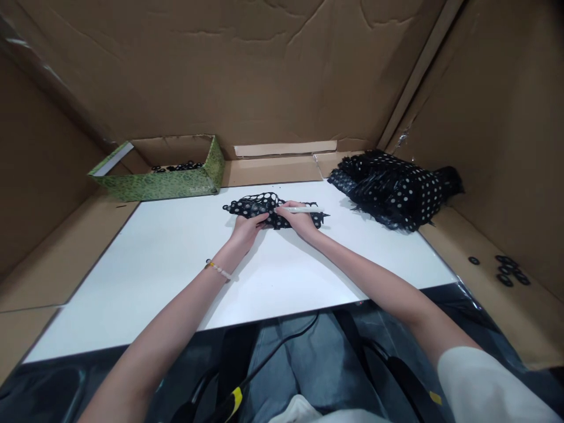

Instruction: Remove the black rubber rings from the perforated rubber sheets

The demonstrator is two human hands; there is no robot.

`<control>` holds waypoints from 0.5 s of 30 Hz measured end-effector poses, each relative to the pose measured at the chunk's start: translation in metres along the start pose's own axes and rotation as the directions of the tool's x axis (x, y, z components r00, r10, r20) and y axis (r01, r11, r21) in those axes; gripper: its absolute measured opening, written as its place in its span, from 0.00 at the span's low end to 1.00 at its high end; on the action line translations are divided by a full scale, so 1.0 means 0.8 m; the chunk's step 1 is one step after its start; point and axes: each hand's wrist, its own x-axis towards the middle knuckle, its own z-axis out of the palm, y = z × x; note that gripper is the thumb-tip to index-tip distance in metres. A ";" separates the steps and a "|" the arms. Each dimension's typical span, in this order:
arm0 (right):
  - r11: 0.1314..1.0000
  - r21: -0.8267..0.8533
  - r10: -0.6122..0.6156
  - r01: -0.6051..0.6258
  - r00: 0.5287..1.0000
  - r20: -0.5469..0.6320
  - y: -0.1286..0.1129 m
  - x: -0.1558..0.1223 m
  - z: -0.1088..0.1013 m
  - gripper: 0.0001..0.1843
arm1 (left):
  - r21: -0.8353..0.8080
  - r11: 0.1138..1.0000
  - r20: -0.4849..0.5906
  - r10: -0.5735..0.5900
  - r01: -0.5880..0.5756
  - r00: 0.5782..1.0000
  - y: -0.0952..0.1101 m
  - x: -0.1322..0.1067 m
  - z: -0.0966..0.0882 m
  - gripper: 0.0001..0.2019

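A black perforated sheet (255,204), full of round holes, lies on the white board (167,258) near its far edge. My left hand (247,230) grips the sheet's near edge with curled fingers. My right hand (299,221) rests on the sheet beside it, fingers closed round a thin white stick-like tool (304,209) that lies across the sheet and points right.
A pile of the same black perforated sheets (392,185) sits at the board's far right. A green patterned box (167,176) with black rings (178,167) stands at the far left. Several loose black rings (506,269) lie on cardboard at right. Cardboard walls enclose the space.
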 end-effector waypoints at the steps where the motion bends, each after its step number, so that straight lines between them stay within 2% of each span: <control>1: 1.000 -0.007 0.003 -0.003 1.000 0.008 0.001 -0.001 0.001 0.12 | 0.005 1.000 -0.026 0.002 -0.002 1.000 -0.001 0.001 0.001 0.10; 4: 1.000 -0.010 -0.001 0.002 0.999 0.034 0.002 -0.002 0.002 0.12 | 0.030 1.000 -0.047 -0.006 0.007 0.999 0.000 0.001 0.001 0.10; 9: 0.999 0.049 -0.021 0.017 0.998 0.062 0.002 0.000 0.002 0.12 | 0.119 0.992 0.038 0.047 -0.051 0.998 0.002 -0.001 -0.001 0.17; 12: 0.993 0.120 -0.012 0.008 0.999 0.035 0.001 0.001 0.002 0.11 | 0.083 0.995 0.034 0.053 -0.056 0.998 -0.001 0.000 -0.003 0.17; 15: 0.996 0.093 0.002 -0.003 1.000 0.012 0.001 0.001 0.001 0.11 | 0.043 0.998 0.039 0.036 -0.037 0.999 -0.003 0.003 -0.004 0.15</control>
